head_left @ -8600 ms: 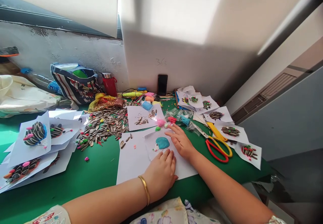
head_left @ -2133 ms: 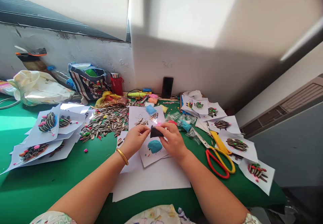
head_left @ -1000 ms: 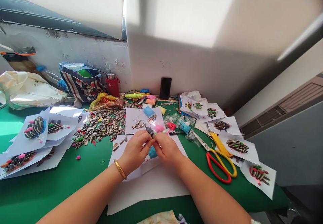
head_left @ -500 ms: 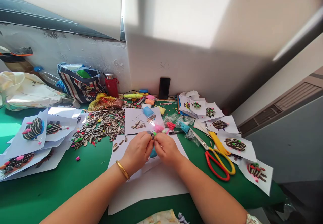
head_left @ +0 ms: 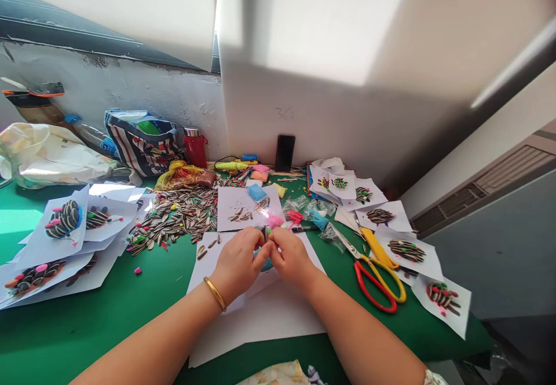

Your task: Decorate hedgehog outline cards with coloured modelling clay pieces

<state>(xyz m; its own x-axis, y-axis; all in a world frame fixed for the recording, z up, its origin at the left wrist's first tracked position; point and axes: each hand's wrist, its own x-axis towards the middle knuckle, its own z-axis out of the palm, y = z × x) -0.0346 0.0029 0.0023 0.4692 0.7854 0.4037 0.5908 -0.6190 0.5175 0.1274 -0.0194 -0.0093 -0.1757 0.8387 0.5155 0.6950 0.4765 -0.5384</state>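
Observation:
Both hands meet over the white sheets in the middle of the table. My left hand [head_left: 241, 260], with a gold bangle at its wrist, is closed in a pinch. My right hand [head_left: 291, 255] is closed too, its fingertips against the left ones. Between them shows a small piece of black modelling clay [head_left: 264, 233], mostly hidden by the fingers. Below them, the blue clay body [head_left: 266, 262] on a small drawing card is partly covered. Several sunflower seeds [head_left: 202, 252] lie on the large white sheet [head_left: 260, 321] left of my hands.
Behind lie a seed pile [head_left: 182, 211], a sketch sheet [head_left: 230, 202], clay packets [head_left: 319, 220] and a black pen [head_left: 304, 228]. Scissors [head_left: 377, 283] and a yellow cutter [head_left: 377, 246] lie right. Seed-covered cards [head_left: 65, 223] flank both sides. A phone [head_left: 285, 153] stands at the wall.
Earlier my hands rested on the card with fingers stretched out; later they held up a black piece. Now they pinch it together, lower over the card. The pen has come into view.

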